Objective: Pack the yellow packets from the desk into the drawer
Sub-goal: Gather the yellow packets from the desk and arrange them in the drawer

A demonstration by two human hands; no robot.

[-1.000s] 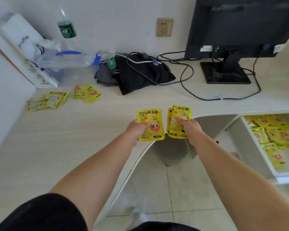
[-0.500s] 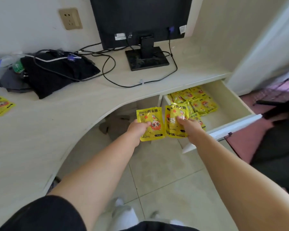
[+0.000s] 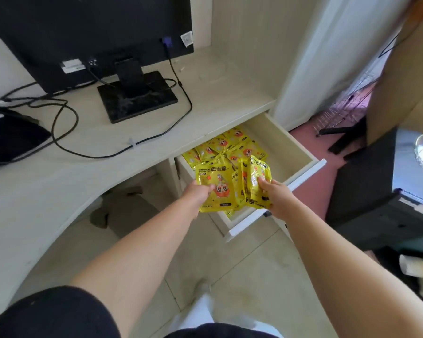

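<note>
Yellow packets (image 3: 216, 189) pinched in left hand (image 3: 197, 192) and right hand (image 3: 275, 195), over the open drawer (image 3: 287, 145).

Yellow packets (image 3: 216, 189) held above the open drawer (image 3: 292, 148), more piled inside.

Both arms reach forward, bare forearms running side by side and drawing closer toward the hands. The left upper arm shows a dark sleeve (image 3: 47, 313). The left hand (image 3: 198, 194) is curled and pinches one yellow packet (image 3: 214, 178) near its left edge. The right hand (image 3: 277, 196) sits just beside it at about the same height, with its digits clamped on a bunch of yellow packets (image 3: 255, 175) held from the right side. Both wrists look straight, and the hands are close but apart.
</note>
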